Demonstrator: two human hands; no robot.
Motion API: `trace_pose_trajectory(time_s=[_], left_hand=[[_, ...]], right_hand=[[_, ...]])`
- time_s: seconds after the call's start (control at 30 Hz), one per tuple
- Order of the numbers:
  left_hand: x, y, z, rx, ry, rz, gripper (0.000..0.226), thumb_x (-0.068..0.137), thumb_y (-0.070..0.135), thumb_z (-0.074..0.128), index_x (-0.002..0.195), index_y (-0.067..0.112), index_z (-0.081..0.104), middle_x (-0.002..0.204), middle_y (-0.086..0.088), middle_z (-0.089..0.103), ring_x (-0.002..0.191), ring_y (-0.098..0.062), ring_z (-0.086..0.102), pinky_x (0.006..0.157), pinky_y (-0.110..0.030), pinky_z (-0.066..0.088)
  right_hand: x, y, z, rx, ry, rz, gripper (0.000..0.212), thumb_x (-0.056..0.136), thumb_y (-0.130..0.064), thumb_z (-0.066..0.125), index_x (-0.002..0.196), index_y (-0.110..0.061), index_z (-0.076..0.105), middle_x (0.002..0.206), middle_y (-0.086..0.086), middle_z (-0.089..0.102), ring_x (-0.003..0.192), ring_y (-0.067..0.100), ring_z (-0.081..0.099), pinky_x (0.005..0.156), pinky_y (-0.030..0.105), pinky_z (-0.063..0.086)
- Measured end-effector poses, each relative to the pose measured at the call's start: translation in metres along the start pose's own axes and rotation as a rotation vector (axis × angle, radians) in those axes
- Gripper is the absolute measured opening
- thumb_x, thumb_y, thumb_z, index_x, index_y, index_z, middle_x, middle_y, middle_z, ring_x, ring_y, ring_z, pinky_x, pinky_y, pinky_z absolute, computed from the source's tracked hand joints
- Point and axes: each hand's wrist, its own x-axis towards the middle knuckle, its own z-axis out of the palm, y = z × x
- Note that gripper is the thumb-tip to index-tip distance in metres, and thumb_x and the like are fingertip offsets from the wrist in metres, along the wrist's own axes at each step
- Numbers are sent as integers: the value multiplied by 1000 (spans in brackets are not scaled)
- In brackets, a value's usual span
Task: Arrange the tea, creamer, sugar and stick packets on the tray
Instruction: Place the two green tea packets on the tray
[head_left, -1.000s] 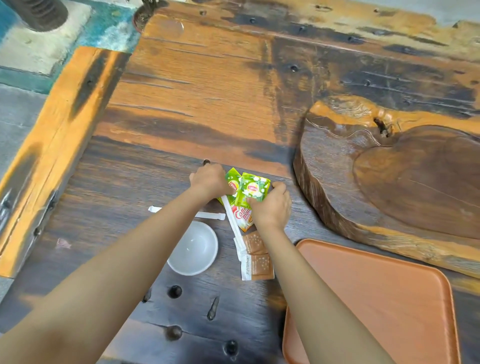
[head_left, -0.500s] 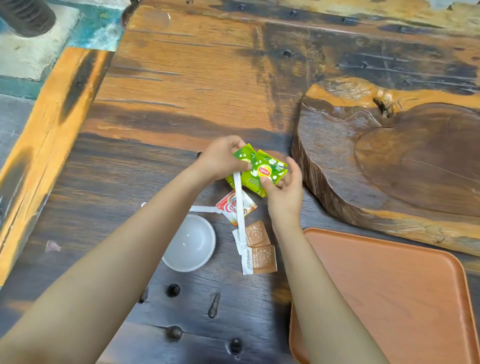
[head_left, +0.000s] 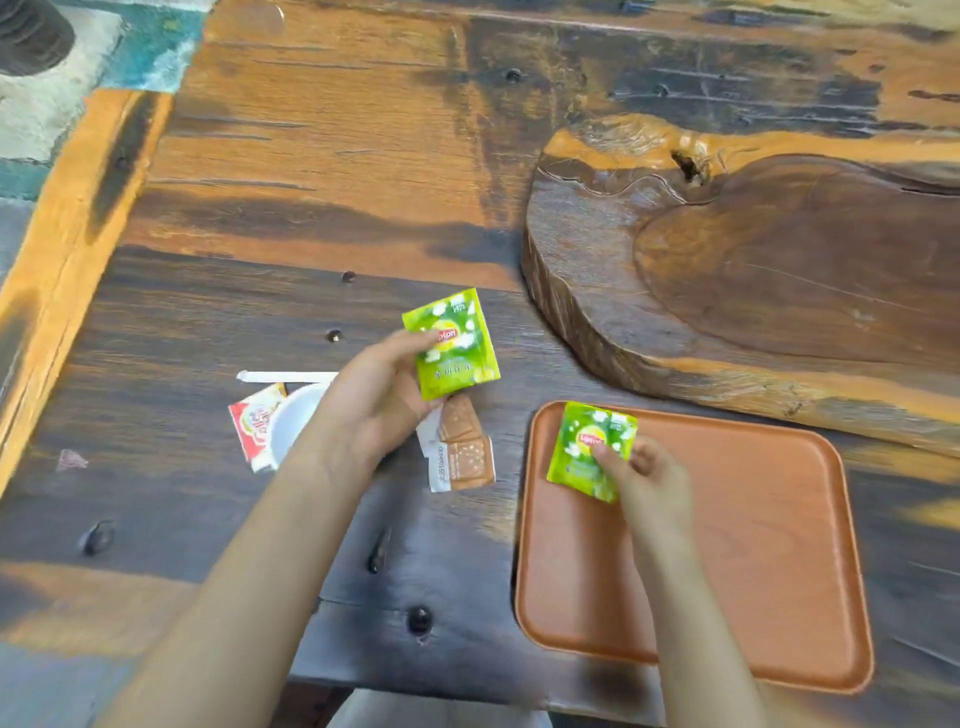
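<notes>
My right hand (head_left: 647, 480) pinches a green tea packet (head_left: 587, 452) over the far left corner of the orange tray (head_left: 753, 545). My left hand (head_left: 371, 402) holds a second green tea packet (head_left: 457, 353) above the dark tabletop, left of the tray. Two brown sugar packets (head_left: 465, 447) lie on the table just below that packet. A red-and-white creamer packet (head_left: 257, 423) rests against a small white bowl (head_left: 296, 421). A white stick packet (head_left: 285, 376) lies behind the bowl, partly hidden by my left hand.
A thick carved wooden slab (head_left: 727, 260) lies behind the tray on the right. The table (head_left: 285, 182) is rough wood with bolt holes, and its left edge runs along an orange beam (head_left: 67, 223).
The two tea packets, held together before, are now apart. My right hand has carried one down to the tray; my left keeps the other. The creamer packet now lies left by the bowl.
</notes>
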Motion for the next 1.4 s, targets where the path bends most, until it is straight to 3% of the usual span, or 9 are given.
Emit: trace_pose_trajectory(time_s=[0.23,0.37,0.47,0.6,0.83,0.97,1.1,1.2,1.4], left_hand=[[-20,-57,0,78,35,16,24,88,-1,48,101,13,62,75,2,76,66,-12,71,61,-27,58],[-25,-63,-2,94,98,16,21,88,-2,48,96,13,61,71,1,75,60,-13,70,55,-29,57],[-25,-69,-4,151,106,14,23,88,-1,49,99,14,62,76,0,75,65,-17,71,65,-42,58],[-22,-79,-5,180,143,14,22,86,-3,52,97,12,63,78,-1,73,71,-18,69,71,-39,58],[-21,-93,5,228,149,19,25,85,-7,49,93,11,64,75,2,74,65,-9,69,65,-22,57],[-23,-96,11,313,164,56,24,85,-8,50,93,10,64,74,4,74,65,-8,68,62,-18,56],[-23,-106,23,330,88,40,29,84,-8,53,112,-1,59,89,-7,70,70,-13,67,67,-23,57],[-21,-114,34,301,71,25,28,83,-8,54,110,-3,60,87,-8,70,68,-13,68,68,-26,58],[-13,-129,46,577,212,196,25,83,-1,61,105,9,64,79,1,67,63,2,64,68,-15,55]], right_hand=[[3,18,16,-532,152,-177,19,79,-19,69,92,-7,62,91,14,64,91,33,56,79,37,41],[-1,20,20,-581,213,-226,33,78,-23,70,102,-7,55,103,14,58,103,32,49,91,42,40],[-8,24,14,-567,237,-406,33,81,-19,66,110,-6,54,106,14,56,102,31,49,89,37,37],[-13,35,8,-745,62,-659,29,83,-21,61,112,-16,61,114,3,60,108,19,45,92,30,30],[-4,41,5,-782,-56,-665,31,82,-20,63,113,-18,62,114,2,61,111,19,46,100,30,30],[-15,26,1,-479,-110,-643,28,89,-23,52,114,-14,61,112,1,62,107,11,49,98,23,37],[-31,11,1,38,-255,-271,25,82,-24,58,107,-28,57,83,-3,63,76,6,59,75,21,49],[-31,10,-4,236,-228,-81,25,83,-4,63,97,-25,58,65,-5,62,57,7,57,56,17,49],[-14,11,-31,264,-15,-43,22,84,3,60,83,-18,56,70,4,61,47,-3,55,49,11,45]])
